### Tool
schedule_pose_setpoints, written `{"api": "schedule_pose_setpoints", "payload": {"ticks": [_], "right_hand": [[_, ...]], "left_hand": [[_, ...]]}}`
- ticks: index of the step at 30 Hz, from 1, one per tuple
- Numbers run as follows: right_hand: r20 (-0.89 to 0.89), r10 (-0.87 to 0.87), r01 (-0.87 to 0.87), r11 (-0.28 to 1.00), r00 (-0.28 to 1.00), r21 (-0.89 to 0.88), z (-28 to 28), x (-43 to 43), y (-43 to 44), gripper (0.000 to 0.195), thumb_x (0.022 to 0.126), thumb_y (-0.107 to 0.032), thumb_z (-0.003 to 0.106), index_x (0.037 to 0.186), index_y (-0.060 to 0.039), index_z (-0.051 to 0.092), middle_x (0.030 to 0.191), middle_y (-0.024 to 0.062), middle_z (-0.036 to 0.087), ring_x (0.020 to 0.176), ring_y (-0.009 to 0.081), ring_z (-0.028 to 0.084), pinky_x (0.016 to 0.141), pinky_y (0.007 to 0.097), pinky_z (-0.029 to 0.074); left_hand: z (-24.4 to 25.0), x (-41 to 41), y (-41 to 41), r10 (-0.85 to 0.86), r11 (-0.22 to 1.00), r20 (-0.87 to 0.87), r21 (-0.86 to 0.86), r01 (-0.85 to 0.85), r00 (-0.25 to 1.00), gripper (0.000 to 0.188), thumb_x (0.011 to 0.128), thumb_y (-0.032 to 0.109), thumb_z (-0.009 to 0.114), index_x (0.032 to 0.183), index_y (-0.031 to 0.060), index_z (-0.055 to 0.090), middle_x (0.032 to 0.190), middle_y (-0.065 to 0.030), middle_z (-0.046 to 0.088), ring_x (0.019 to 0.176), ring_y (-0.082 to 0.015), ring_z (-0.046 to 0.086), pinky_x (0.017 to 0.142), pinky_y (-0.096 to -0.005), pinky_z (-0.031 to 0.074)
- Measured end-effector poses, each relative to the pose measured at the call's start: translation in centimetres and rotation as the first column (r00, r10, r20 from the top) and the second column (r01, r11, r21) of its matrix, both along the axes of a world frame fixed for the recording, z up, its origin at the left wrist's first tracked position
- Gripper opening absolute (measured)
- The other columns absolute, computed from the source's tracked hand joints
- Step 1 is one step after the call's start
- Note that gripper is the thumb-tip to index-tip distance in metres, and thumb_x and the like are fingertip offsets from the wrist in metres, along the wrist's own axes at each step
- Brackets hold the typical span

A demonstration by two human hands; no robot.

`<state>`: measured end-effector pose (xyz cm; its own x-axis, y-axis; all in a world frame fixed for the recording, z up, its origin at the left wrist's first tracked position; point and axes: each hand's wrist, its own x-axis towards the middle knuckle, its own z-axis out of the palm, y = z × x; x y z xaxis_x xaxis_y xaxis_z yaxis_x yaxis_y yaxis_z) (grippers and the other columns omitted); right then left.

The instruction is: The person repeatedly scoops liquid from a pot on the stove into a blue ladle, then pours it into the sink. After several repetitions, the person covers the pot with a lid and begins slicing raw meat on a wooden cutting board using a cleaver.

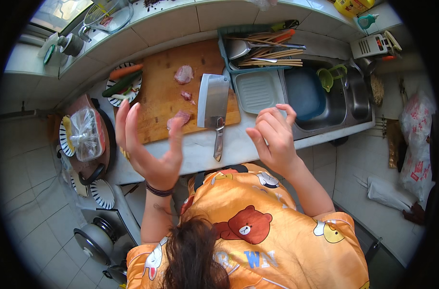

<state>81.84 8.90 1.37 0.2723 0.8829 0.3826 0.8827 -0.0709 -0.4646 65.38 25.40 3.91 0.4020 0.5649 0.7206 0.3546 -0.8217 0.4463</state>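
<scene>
My left hand (150, 155) is raised over the counter's front edge, empty, with its fingers spread and curved. My right hand (275, 139) hovers right of the cleaver, loosely curled with the thumb apart; nothing shows in it. Between them, a cleaver (214, 101) lies flat, its blade on the wooden cutting board (154, 90) and its handle reaching over the white counter. Left of the blade are a pale piece of raw meat (184, 74), smaller meat scraps (186, 95) and another meat piece (181, 117), partly behind my left thumb.
A patterned plate (123, 100) holds a carrot (126, 71) and a cucumber (122, 83). Behind the board stands a teal basket (224, 54) of chopsticks and utensils. Rightward are a ridged tray (257, 90) and a steel sink (336, 108) with a basin (306, 94). A plastic-wrapped tray (85, 133) sits left.
</scene>
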Motion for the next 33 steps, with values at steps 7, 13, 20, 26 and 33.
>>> {"api": "schedule_pose_setpoints", "payload": {"ticks": [7,13,20,26,33], "right_hand": [[-0.104,-0.223,0.151,0.874,0.969,-0.462,-10.0,0.4,-3.1,0.045,0.076,-0.01,0.06,0.117,0.001,0.047,0.121,0.0185,0.042,0.112,0.0316,0.04,0.093,0.0455,0.029],[-0.171,-0.089,-0.026,0.818,0.981,-0.574,-14.9,-1.7,-2.6,0.043,0.076,-0.015,0.061,0.114,0.0017,0.049,0.117,0.0207,0.047,0.109,0.0323,0.045,0.094,0.0486,0.029],[-0.583,-0.323,-0.02,0.864,0.746,-0.504,-20.0,-4.1,-0.2,0.055,0.078,-0.019,0.064,0.117,0.0043,0.033,0.091,0.0257,0.057,0.078,0.0383,0.058,0.07,0.0421,0.047],[-0.616,-0.505,0.07,0.804,0.605,-0.59,-18.0,-5.7,2.7,0.065,0.076,-0.019,0.067,0.119,0.0027,0.024,0.086,0.0283,0.059,0.081,0.0434,0.058,0.068,0.0454,0.047],[-0.514,-0.638,0.261,0.737,0.574,-0.624,-20.0,-7.6,4.5,0.074,0.068,-0.013,0.066,0.123,0.001,0.017,0.085,0.0244,0.06,0.079,0.0423,0.059,0.07,0.0466,0.046]], "left_hand": [[-12.2,-9.6,3.0,0.136,0.913,-0.851,-0.092,-0.398,0.507,0.045,0.078,0.021,0.063,0.12,0.0066,0.053,0.145,-0.0222,0.015,0.131,-0.0485,0.008,0.103,-0.0598,0.014],[-18.0,-11.9,2.2,0.042,0.773,-0.782,-0.368,-0.516,0.621,0.05,0.078,0.024,0.065,0.121,0.003,0.05,0.142,-0.0255,0.021,0.129,-0.0451,0.022,0.105,-0.0461,0.025],[-21.6,-8.2,2.7,0.014,0.716,-0.577,-0.564,-0.411,0.816,0.046,0.076,0.025,0.069,0.112,-0.0021,0.055,0.105,-0.0151,0.055,0.094,-0.0247,0.057,0.077,-0.0343,0.049],[-24.0,-6.2,3.3,0.038,0.75,-0.492,-0.561,-0.35,0.87,0.05,0.074,0.023,0.071,0.112,-0.0042,0.053,0.1,-0.0161,0.057,0.087,-0.0251,0.06,0.076,-0.033,0.049],[-24.2,-4.8,4.4,0.03,0.733,-0.576,-0.543,-0.41,0.817,0.044,0.069,0.023,0.075,0.099,-0.0016,0.055,0.095,-0.017,0.057,0.087,-0.0286,0.056,0.075,-0.0356,0.046]]}}
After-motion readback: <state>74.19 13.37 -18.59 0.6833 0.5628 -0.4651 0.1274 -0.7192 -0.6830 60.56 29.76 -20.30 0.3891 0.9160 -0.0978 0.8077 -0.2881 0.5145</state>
